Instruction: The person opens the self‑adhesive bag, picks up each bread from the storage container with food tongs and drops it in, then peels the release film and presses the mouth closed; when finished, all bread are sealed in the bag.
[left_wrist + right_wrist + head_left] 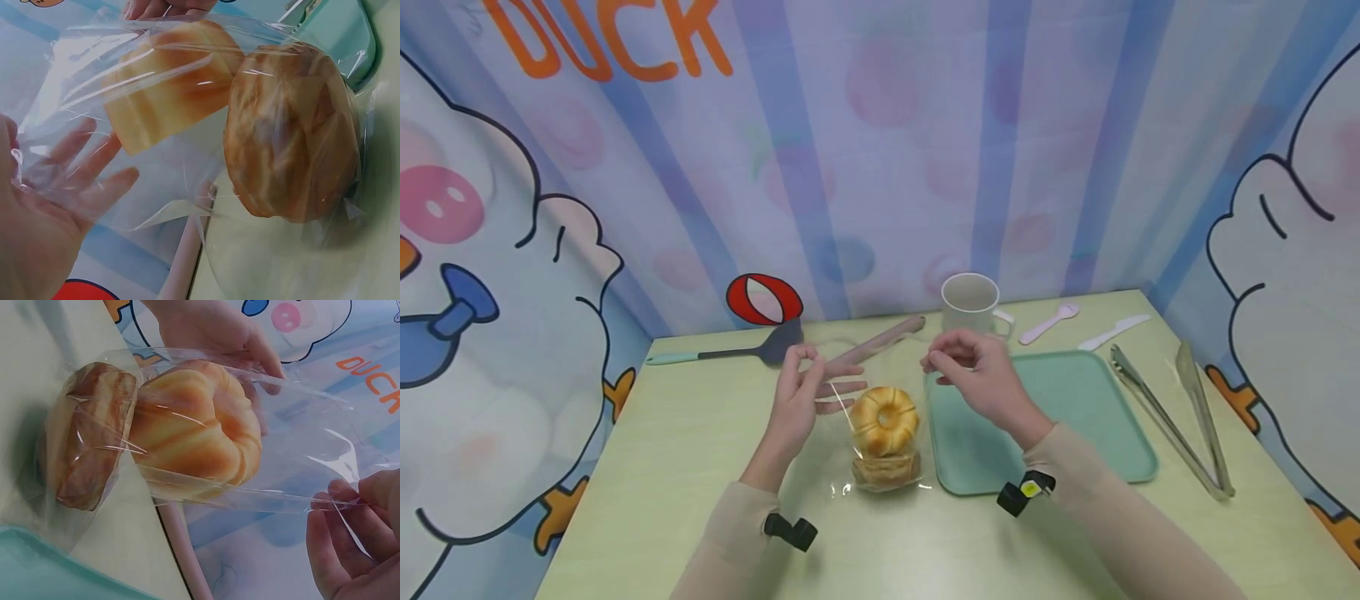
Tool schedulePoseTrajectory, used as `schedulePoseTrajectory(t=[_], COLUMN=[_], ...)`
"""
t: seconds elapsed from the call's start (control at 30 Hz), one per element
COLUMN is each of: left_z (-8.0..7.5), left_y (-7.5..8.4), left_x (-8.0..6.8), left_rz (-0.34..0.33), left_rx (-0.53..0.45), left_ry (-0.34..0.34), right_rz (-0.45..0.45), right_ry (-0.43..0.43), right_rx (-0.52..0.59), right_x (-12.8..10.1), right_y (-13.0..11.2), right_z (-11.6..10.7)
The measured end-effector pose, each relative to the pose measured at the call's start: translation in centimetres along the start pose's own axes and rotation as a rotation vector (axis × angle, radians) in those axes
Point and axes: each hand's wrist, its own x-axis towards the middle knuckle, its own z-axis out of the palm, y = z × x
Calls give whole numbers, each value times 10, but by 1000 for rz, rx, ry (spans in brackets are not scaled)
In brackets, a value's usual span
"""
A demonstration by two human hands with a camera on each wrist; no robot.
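Observation:
A clear plastic bag [300, 447] stands upright on the table between my two hands. At its bottom sits a brown, ridged bread roll [887, 472], and above that a golden ring-shaped bread [867, 427] rests. My left hand [795, 393] pinches the left edge of the bag's top between thumb and index finger; its other fingers spread out behind the film, as the left wrist view shows. On the opposite side my right hand [976, 372] pinches the top edge with thumb and fingertips, seen closely in the right wrist view. The bag's mouth is stretched between them.
A green tray [1060, 433] lies right of the bag, with a white mug [968, 307] behind it. Metal tongs [1172, 425], a pink spoon [1047, 326] and a pale knife [1108, 333] are further right. A spatula [737, 353] and a pinkish rod [883, 337] lie at the back.

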Motion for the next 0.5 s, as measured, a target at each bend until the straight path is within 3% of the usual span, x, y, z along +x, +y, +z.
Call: schedulePoseTrajectory(t=[0.17, 0.33, 0.5], left_z=[-3, -4, -1], left_y=[-3, -4, -2], left_x=[2, 2, 3], left_rz=[88, 160, 282], left_rx=[10, -20, 48], left_ry=[92, 125, 196], right_rz=[-33, -71, -93], right_ry=[-12, -41, -62], right_rx=[-39, -40, -49], right_x=[1, 3, 3], right_y=[-2, -2, -2], right_z=[3, 6, 8])
